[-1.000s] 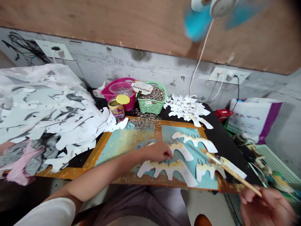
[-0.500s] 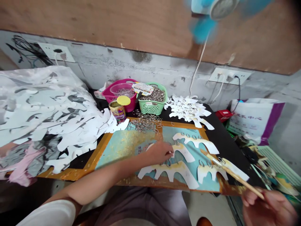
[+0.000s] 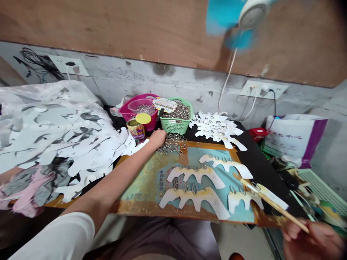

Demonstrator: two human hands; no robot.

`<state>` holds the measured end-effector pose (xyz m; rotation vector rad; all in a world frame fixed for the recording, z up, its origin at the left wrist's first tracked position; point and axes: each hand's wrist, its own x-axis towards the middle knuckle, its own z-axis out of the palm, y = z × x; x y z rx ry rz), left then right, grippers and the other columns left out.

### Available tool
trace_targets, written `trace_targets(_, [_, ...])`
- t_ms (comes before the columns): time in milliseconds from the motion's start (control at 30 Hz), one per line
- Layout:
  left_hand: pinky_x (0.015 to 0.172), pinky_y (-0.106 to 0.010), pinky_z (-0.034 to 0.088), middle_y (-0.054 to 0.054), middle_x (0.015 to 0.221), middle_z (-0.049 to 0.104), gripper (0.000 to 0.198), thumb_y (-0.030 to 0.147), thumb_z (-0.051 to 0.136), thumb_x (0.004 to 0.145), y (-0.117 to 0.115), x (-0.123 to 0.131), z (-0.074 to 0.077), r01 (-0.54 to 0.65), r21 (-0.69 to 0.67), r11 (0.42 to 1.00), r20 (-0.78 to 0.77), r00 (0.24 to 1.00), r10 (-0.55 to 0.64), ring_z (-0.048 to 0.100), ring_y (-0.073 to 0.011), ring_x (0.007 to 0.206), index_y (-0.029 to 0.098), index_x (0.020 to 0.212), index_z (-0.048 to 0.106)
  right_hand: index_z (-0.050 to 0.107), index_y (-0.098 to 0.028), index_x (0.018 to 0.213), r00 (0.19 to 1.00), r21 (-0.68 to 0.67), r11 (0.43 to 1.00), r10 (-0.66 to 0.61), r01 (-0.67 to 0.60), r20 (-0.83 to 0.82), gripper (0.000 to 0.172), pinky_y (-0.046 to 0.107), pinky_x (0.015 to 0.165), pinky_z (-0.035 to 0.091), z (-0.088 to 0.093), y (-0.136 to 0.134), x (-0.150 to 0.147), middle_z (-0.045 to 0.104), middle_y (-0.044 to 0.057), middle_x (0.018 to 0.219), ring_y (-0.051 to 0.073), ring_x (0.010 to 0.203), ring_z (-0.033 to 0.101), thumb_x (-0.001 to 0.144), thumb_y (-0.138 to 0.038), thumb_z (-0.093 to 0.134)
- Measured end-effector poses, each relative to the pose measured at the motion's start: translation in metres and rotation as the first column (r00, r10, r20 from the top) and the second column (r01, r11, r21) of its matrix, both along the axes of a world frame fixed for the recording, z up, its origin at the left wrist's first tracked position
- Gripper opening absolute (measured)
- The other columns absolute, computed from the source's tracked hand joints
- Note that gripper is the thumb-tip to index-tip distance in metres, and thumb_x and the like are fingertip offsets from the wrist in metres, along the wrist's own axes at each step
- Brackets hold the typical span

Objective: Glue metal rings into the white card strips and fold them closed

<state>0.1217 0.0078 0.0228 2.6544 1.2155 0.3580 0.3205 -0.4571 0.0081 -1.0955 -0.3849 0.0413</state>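
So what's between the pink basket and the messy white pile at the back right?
In the head view, the green basket of metal pieces stands between them.

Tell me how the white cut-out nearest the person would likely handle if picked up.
The white cut-out is probably light and bendy, since it looks like thin sheet. Its narrow legs would likely flex first. The metal rings along its upper edge might shift, as the yellowish smear there could be wet.

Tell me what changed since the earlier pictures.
The left hand moved forward and leftward, from the white cut-outs to the pile of metal rings; whether it grips one is hidden. The right hand still holds the brush; the cut-outs and baskets stayed put.
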Motion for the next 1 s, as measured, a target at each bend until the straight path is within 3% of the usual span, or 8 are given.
trace_targets(100, [0.087,-0.037,0.048,-0.016,0.091,0.072,0.021,0.013,0.049,0.087,-0.019,0.001,0.005,0.034,-0.007,0.999,0.064,0.997,-0.034,0.066,-0.027,0.093,0.01,0.093,0.07,0.062,-0.017,0.07,0.999,-0.021,1.0,0.011,-0.01,0.041,0.01,0.026,0.039,0.04,0.003,0.004,-0.004,0.059,0.001,0.058,0.015,0.047,0.051,0.067,-0.022,0.069])
trace_targets(233, [0.079,-0.026,0.051,-0.003,0.089,0.075,0.013,0.021,0.06,0.085,-0.08,0.007,0.009,0.204,-0.103,0.974,0.166,0.969,-0.186,0.069,-0.017,0.082,0.019,0.094,0.07,0.063,-0.015,0.073,0.999,-0.036,0.999,0.008,-0.006,0.033,0.009,0.026,0.042,0.04,0.003,0.006,-0.009,0.058,0.001,0.058,0.016,0.049,0.052,0.069,-0.023,0.068])
trace_targets(267, [0.075,-0.022,0.052,0.0,0.084,0.075,0.01,0.022,0.065,0.082,-0.099,0.01,0.009,0.29,-0.162,0.943,0.197,0.946,-0.257,0.069,-0.0144,0.077,0.02,0.09,0.071,0.063,-0.015,0.074,1.0,-0.038,0.999,0.01,-0.009,0.025,0.009,0.027,0.043,0.041,0.003,0.006,-0.009,0.058,0.001,0.058,0.016,0.05,0.053,0.071,-0.022,0.067])
trace_targets(367, [0.066,-0.02,0.052,-0.002,0.083,0.074,0.015,0.023,0.073,0.076,-0.15,0.018,0.003,0.567,-0.462,0.682,0.436,0.815,-0.382,0.068,-0.0133,0.071,0.016,0.088,0.07,0.064,-0.015,0.076,1.0,-0.034,0.999,0.017,-0.017,0.015,0.007,0.027,0.046,0.041,0.004,0.006,-0.011,0.059,0.001,0.061,0.016,0.052,0.053,0.073,-0.02,0.065])
trace_targets(467, [0.062,-0.019,0.049,-0.001,0.077,0.072,0.01,0.02,0.073,0.076,-0.18,0.025,-0.005,0.609,-0.529,0.591,0.461,0.791,-0.402,0.066,-0.012,0.066,0.016,0.085,0.071,0.064,-0.015,0.075,0.999,-0.031,0.999,0.021,-0.02,0.025,0.005,0.027,0.046,0.041,0.006,0.005,-0.013,0.059,0.001,0.062,0.016,0.053,0.053,0.073,-0.019,0.065])
trace_targets(567, [0.063,-0.021,0.049,-0.001,0.076,0.072,0.006,0.018,0.071,0.077,-0.19,0.031,-0.011,0.61,-0.486,0.626,0.414,0.791,-0.45,0.065,-0.0125,0.065,0.016,0.083,0.071,0.063,-0.015,0.076,1.0,-0.034,0.999,0.022,-0.021,0.022,0.004,0.027,0.047,0.042,0.01,0.004,-0.014,0.059,0.001,0.062,0.016,0.052,0.053,0.075,-0.019,0.065])
trace_targets(767, [0.067,-0.025,0.049,-0.001,0.08,0.073,0.008,0.017,0.062,0.083,-0.196,0.037,-0.018,0.525,-0.293,0.799,0.16,0.851,-0.5,0.067,-0.0166,0.072,0.02,0.086,0.069,0.061,-0.016,0.073,1.0,-0.065,0.998,0.017,-0.018,-0.007,0.006,0.027,0.049,0.04,0.014,0.006,-0.019,0.057,0.001,0.06,0.016,0.054,0.052,0.076,-0.021,0.063])
trace_targets(1000, [0.071,-0.033,0.049,-0.01,0.088,0.07,0.014,0.015,0.052,0.089,-0.205,0.034,-0.017,0.548,-0.17,0.819,0.047,0.835,-0.549,0.065,-0.0252,0.081,0.017,0.09,0.065,0.061,-0.016,0.074,0.999,-0.063,0.997,0.038,-0.037,0.01,0.005,0.026,0.051,0.041,0.02,0.008,-0.023,0.056,0.001,0.058,0.015,0.053,0.052,0.077,-0.02,0.062])
